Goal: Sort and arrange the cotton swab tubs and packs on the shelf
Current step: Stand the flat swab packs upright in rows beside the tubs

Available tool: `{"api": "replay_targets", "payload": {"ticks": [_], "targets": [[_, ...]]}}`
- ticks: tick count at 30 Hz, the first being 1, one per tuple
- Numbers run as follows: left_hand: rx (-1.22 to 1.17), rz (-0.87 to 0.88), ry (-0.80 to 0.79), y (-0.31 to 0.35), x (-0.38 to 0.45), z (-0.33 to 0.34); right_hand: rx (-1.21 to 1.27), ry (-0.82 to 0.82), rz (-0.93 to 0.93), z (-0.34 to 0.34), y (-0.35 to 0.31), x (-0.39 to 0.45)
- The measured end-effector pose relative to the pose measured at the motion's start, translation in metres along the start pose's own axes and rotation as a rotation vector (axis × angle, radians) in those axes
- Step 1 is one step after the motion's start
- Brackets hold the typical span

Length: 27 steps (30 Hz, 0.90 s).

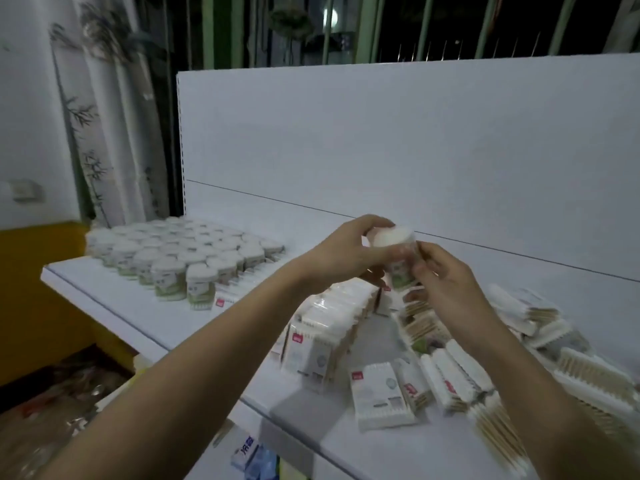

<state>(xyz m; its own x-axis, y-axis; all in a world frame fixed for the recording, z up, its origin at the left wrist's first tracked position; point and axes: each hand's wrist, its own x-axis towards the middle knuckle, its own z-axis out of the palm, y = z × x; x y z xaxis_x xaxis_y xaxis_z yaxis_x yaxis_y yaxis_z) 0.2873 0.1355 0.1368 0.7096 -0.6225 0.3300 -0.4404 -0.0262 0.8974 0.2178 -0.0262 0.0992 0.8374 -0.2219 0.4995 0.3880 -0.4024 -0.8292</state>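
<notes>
Both hands' fingers [375, 225] grip a swab-filled tub [398, 258]; packs [311, 344] below.

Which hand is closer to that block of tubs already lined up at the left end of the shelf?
Left. The left hand grips the raised tub just to the right of the block of tubs; the right hand holds the tub's far side, farther right, above the loose packs.

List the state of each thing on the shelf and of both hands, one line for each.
held tub: lifted above the shelf, gripped by both hands
left hand: curled round the tub's top
right hand: pinching the tub's side
tub group: upright, in tidy rows
upright packs: standing in a row
loose packs: lying in a jumble
</notes>
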Motion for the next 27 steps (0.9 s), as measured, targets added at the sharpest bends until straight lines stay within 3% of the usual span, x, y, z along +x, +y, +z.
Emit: {"api": "replay_targets", "payload": {"ticks": [4,8,13,19,27], "targets": [[0.201,0.046,-0.004,-0.001,0.005,-0.067,0.024,-0.047,0.074,0.051,-0.012,0.034],[0.456,0.030,0.078,-0.023,0.020,-0.154,-0.179,-0.070,0.125,0.111,-0.013,0.071],[0.468,-0.085,0.216,-0.074,0.051,-0.241,-0.481,-0.127,0.204,0.169,-0.003,0.115],[0.540,-0.076,0.110,-0.129,0.095,-0.269,-0.911,-0.310,0.297,0.231,0.022,0.169],[0.710,-0.080,0.049,-0.167,0.131,-0.275,-1.225,-0.434,0.489,0.280,0.083,0.195]]}}
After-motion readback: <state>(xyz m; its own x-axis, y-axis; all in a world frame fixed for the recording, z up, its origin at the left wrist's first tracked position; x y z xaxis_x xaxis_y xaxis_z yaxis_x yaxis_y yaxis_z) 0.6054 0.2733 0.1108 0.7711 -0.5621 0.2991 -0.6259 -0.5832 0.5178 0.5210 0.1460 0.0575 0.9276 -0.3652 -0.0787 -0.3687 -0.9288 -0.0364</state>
